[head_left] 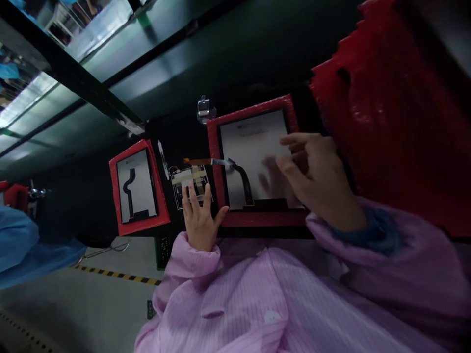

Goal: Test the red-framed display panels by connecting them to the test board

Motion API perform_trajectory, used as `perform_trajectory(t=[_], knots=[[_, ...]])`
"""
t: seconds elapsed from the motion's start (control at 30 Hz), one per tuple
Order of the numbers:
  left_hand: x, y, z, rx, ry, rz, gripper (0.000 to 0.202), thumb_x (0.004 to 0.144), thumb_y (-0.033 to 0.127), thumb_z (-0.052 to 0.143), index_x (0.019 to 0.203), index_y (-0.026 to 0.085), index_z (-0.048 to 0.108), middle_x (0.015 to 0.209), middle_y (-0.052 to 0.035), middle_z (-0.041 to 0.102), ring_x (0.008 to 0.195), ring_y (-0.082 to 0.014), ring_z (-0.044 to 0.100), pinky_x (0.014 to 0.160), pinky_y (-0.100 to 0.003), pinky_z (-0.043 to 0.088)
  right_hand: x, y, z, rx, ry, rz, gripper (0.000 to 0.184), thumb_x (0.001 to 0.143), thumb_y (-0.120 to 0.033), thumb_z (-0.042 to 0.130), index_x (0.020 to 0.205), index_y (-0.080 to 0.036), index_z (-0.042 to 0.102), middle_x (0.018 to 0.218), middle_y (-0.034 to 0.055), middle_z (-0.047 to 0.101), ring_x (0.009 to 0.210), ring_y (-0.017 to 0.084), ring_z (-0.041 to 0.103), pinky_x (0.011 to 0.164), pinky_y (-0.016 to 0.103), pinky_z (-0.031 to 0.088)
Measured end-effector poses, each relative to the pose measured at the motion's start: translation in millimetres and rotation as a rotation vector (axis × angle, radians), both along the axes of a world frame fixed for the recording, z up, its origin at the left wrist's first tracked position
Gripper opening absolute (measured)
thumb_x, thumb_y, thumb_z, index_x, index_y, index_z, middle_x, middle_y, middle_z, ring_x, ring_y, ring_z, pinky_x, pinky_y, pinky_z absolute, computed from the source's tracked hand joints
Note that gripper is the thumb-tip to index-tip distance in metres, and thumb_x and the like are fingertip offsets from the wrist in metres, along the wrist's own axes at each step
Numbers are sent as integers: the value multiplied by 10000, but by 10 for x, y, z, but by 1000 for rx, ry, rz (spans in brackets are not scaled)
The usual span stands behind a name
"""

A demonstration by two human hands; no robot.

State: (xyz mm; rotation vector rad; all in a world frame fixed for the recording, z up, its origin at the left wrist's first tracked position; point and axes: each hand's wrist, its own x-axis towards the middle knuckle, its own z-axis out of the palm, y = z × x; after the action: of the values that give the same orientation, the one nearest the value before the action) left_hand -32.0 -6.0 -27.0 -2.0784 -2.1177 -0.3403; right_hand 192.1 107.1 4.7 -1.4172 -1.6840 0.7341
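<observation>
Larger screen [253, 144] at wearer's 12 o'clock, seemingly under alignment; left hand [200, 220], fingers spread on board [199, 184] at its 9 o'clock; right hand [320, 169], fingers parted, at 3 o'clock; next move likely needs cable [243, 179] guided gently.

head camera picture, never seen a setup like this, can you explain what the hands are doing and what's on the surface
No machine: these are a person's two bare hands, seen by a camera worn on the head. On the dark work surface, a silver-grey rectangular panel with a black ribbon cable lies on a red plastic-covered pad; a second grey rectangular panel lies further left, also on red. The left hand, fingers spread, rests on a small flat circuit board. The right hand is over the first panel. Neither hand visibly holds anything.
</observation>
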Motion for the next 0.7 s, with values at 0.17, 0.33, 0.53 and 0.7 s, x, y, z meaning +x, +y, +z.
perform_trajectory(t=[0.17, 0.33, 0.53, 0.7], knots=[[-42, 56, 49, 27, -46, -18, 705, 939, 650, 543, 1438, 153, 589, 1596, -270, 363, 1522, -460, 302, 1169, -647, 390, 240, -383, -137, -147, -141, -83, 500, 896, -504, 488, 1232, -151, 599, 1123, 159, 646, 1040, 321, 608, 980, 582, 518], [137, 56, 95, 48, -235, -172, 523, 1039, 433, 498, 1482, 156, 498, 1521, -206, 509, 1453, -322, 455, 1187, -532, 431, 183, -600, -322, -179, -219, -35, 652, 930, -539, 475, 1409, -101, 534, 1381, 209, 588, 1272, 373, 537, 1095, 584, 467], [306, 61, 162, -53, -375, -210, 599, 1014, 541, 494, 1430, 111, 512, 1344, -208, 654, 1300, -345, 577, 1109, -540, 501, 265, -571, -288, -356, 104, -71, 698, 855, -620, 605, 1406, -195, 548, 1393, 174, 591, 1280, 376, 578, 1058, 614, 522], [138, 133, 487, -329, -585, -257, 715, 925, 767, 454, 1260, 158, 620, 1362, -207, 648, 1355, -366, 549, 1141, -570, 456, 203, -705, 279, -266, 444, 72, 540, 968, -520, 555, 1477, -352, 483, 1518, 62, 524, 1407, 300, 525, 1134, 530, 524]])
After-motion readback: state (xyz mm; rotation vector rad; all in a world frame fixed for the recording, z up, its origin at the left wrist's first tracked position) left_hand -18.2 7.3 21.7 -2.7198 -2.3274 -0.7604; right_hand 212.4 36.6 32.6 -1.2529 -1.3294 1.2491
